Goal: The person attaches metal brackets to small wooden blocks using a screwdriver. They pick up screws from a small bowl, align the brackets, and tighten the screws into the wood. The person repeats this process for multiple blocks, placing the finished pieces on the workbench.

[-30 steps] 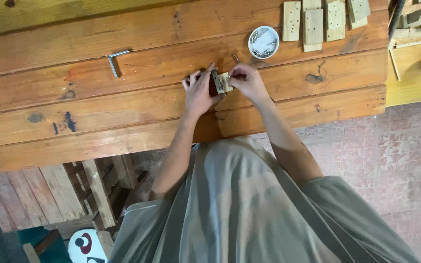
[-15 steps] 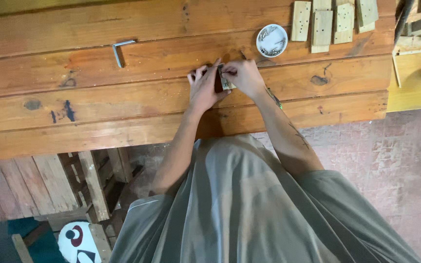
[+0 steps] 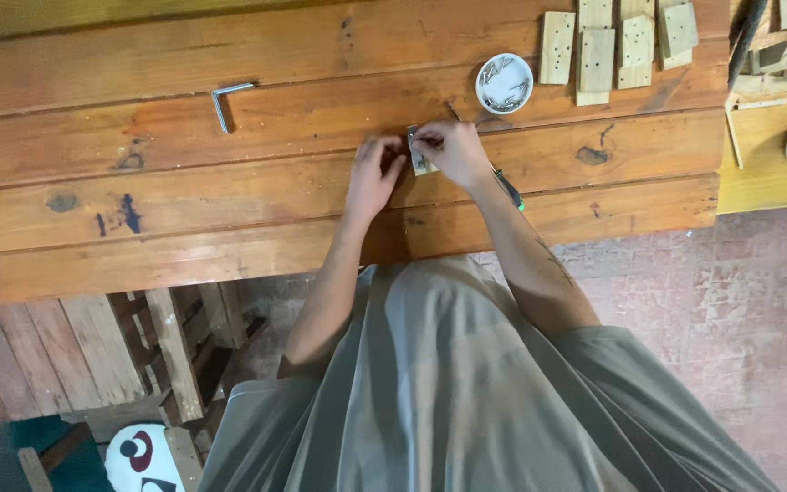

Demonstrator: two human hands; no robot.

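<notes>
The person stands at a long wooden desk [image 3: 229,196] made of broad planks and leans over its near edge. Both hands meet at the middle of the desk, on the second plank from the front. The left hand [image 3: 373,175] and the right hand [image 3: 453,150] hold together a small wooden block [image 3: 421,162], which is pale and sits between the fingertips, touching the desk or just above it; I cannot tell which. The grip of the left hand is narrow, the fingers pinch the left side of the block. The grip of the right hand is also closed on the block, from above and from the right. Something small and metal shows at the top of the block, but it is too small to tell what it is.

Under the right wrist lies a thin tool with a green tip [image 3: 508,189], pointing to the near edge. Behind the hands stands a small round white dish [image 3: 505,83] with metal parts inside, near but apart from the hands. To the right of it lie several pale wooden pieces with holes [image 3: 617,41], close to the far edge. A metal hex key [image 3: 226,102] lies well apart on the left, where the planks have much open room. To the right the desk ends, and a yellow surface [image 3: 771,155] begins.
</notes>
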